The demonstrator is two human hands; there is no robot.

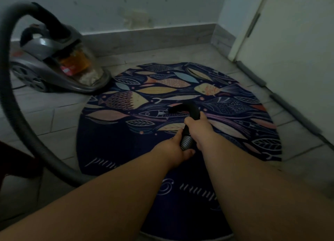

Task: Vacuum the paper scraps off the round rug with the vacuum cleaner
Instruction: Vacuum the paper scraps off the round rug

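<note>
Gripping is noted in the head view: fingers of the right hand [197, 130] are curled round the black curved nozzle [188, 108], those of the left hand [173, 147] round the ribbed hose [185, 142], over the middle of the round rug [126, 137]. No paper scraps can be made out. The rug could be sucked up if the nozzle is pressed down.

One vacuum cleaner [54, 67], one hose [7, 89], one round rug [126, 150]; two hands: left hand [178, 147], right hand [197, 130].

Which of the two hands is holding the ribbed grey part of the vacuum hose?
The left hand; it grips the ribbed grey hose section, while the right hand grips the curved black plastic handle just beyond it.
</note>
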